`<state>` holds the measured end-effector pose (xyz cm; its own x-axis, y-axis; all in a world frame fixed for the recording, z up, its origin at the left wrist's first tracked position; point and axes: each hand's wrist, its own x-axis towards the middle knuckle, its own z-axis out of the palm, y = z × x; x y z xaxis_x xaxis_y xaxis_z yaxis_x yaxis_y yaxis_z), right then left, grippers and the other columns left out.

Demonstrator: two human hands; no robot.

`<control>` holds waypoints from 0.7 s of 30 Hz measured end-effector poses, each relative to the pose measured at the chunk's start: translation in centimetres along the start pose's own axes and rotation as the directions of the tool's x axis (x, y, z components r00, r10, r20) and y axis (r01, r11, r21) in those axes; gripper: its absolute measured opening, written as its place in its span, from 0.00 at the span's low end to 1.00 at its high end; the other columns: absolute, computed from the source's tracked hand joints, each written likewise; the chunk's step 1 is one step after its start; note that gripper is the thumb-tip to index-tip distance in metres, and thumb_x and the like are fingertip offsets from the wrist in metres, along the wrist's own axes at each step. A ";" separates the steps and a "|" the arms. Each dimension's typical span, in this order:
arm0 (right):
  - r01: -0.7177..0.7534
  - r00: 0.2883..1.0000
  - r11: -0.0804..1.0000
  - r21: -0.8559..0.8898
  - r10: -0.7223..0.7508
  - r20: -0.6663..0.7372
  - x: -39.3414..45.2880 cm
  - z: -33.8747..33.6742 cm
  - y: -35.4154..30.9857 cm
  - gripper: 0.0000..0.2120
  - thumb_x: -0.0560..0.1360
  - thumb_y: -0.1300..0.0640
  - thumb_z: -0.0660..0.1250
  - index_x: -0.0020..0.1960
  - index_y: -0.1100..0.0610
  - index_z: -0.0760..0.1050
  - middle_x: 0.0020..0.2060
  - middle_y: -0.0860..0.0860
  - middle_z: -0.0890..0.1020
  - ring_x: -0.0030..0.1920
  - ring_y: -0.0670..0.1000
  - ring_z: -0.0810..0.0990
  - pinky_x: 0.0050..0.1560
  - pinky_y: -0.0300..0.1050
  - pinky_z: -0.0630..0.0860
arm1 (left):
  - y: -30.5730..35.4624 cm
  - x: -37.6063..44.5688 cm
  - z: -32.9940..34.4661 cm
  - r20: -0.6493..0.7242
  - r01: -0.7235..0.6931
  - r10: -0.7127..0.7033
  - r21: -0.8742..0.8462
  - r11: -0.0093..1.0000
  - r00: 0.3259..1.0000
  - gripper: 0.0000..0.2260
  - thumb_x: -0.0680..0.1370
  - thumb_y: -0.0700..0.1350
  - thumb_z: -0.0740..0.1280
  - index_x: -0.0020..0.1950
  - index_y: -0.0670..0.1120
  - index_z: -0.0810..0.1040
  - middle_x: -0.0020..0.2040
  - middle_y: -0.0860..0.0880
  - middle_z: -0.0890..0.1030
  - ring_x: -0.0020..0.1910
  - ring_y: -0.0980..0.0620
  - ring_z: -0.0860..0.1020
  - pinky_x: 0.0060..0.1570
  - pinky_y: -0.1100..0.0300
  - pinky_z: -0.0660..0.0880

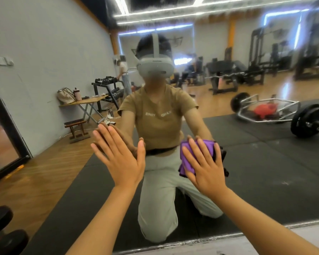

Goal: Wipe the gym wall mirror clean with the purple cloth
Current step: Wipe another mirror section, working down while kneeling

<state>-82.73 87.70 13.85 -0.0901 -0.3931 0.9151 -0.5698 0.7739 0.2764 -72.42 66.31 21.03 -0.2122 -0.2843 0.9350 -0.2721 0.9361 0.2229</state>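
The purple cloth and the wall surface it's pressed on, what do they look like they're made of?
The purple cloth looks like soft woven fabric, perhaps microfibre: it folds and bunches under the right hand, with a slight sheen. The mirror looks like glossy glass: it reflects the gym and the left hand.

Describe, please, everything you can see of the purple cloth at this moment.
The purple cloth is a soft, slightly shiny fabric, folded or bunched into a thick pad. The right hand presses it flat against the mirror with straight, spread fingers, covering most of it; purple shows above the fingertips, between the fingers and in a fold hanging at the hand's left side. It sits low on the glass, level with the bare left hand. Its reflection is mostly hidden behind it.
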 end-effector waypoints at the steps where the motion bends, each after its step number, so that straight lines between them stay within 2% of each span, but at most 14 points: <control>1: 0.016 1.000 1.000 -0.016 -0.015 0.022 -1.2 0.2 0.1 0.28 0.86 0.44 0.45 0.84 0.51 0.47 0.83 0.51 0.47 0.82 0.54 0.47 0.80 0.60 0.41 | -0.1 0.0 0.0 -0.005 -0.004 0.004 -0.002 1.000 1.000 0.38 0.84 0.63 0.50 0.80 0.33 0.47 0.80 0.31 0.51 0.80 0.32 0.49 0.77 0.34 0.46; 5: 0.004 0.999 0.999 -0.035 -0.002 0.047 -1.8 0.2 0.0 0.28 0.87 0.44 0.43 0.84 0.51 0.44 0.83 0.51 0.45 0.82 0.54 0.44 0.80 0.59 0.38 | -0.1 0.0 0.2 -0.013 0.001 -0.001 -0.006 1.000 1.000 0.38 0.84 0.63 0.49 0.80 0.33 0.47 0.80 0.31 0.51 0.79 0.32 0.49 0.77 0.33 0.47; 8: -0.052 0.999 0.999 0.003 0.052 -0.015 2.4 -0.6 -0.1 0.28 0.86 0.45 0.45 0.83 0.51 0.45 0.83 0.51 0.44 0.82 0.54 0.45 0.80 0.60 0.38 | 0.0 0.0 0.1 -0.012 0.014 -0.014 0.010 1.000 1.000 0.38 0.85 0.63 0.49 0.80 0.32 0.48 0.79 0.30 0.52 0.79 0.31 0.50 0.76 0.32 0.48; 10: -0.086 0.994 0.996 0.000 0.085 -0.074 7.5 -1.7 0.8 0.29 0.85 0.46 0.49 0.83 0.52 0.50 0.82 0.54 0.49 0.82 0.55 0.49 0.79 0.61 0.40 | 0.1 -0.1 0.0 -0.008 0.007 -0.007 0.031 0.999 1.000 0.38 0.85 0.62 0.49 0.80 0.32 0.48 0.80 0.30 0.53 0.79 0.31 0.50 0.77 0.33 0.48; 13: -0.168 0.959 0.985 -0.023 0.158 -0.233 15.6 -3.6 2.9 0.26 0.86 0.46 0.50 0.80 0.56 0.61 0.78 0.60 0.62 0.78 0.59 0.59 0.78 0.61 0.44 | 0.0 -0.1 0.0 -0.011 0.005 -0.004 0.065 0.998 1.000 0.37 0.85 0.63 0.48 0.80 0.33 0.48 0.80 0.31 0.53 0.79 0.32 0.51 0.77 0.34 0.49; 15: -0.188 0.932 0.982 -0.006 0.176 -0.317 19.2 -4.3 4.2 0.23 0.86 0.49 0.54 0.79 0.57 0.64 0.76 0.62 0.67 0.77 0.58 0.61 0.78 0.58 0.44 | 0.0 -0.1 0.2 -0.014 0.012 -0.011 0.073 0.997 1.000 0.37 0.85 0.63 0.48 0.80 0.34 0.48 0.80 0.31 0.54 0.79 0.32 0.52 0.77 0.34 0.50; 18: -0.173 0.937 0.985 -0.006 0.163 -0.308 19.9 -4.4 4.8 0.24 0.86 0.49 0.54 0.79 0.57 0.63 0.77 0.57 0.67 0.77 0.55 0.63 0.79 0.55 0.41 | 0.1 -0.1 0.3 -0.019 0.011 -0.009 0.066 0.998 1.000 0.37 0.85 0.62 0.47 0.80 0.34 0.47 0.80 0.31 0.53 0.79 0.31 0.52 0.77 0.33 0.49; 21: -0.191 0.949 0.982 -0.005 0.183 -0.258 16.5 -3.6 4.4 0.26 0.86 0.46 0.52 0.80 0.58 0.61 0.79 0.56 0.64 0.79 0.56 0.62 0.79 0.58 0.42 | 0.2 -0.3 0.1 -0.013 0.008 -0.008 0.041 0.999 1.000 0.36 0.85 0.62 0.48 0.81 0.34 0.47 0.80 0.32 0.51 0.80 0.32 0.50 0.78 0.36 0.47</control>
<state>-83.77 86.44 31.24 0.0208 -0.1030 0.9945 -0.5378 0.8373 0.0980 -72.49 66.53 20.81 -0.1981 -0.2891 0.9366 -0.3121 0.9244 0.2193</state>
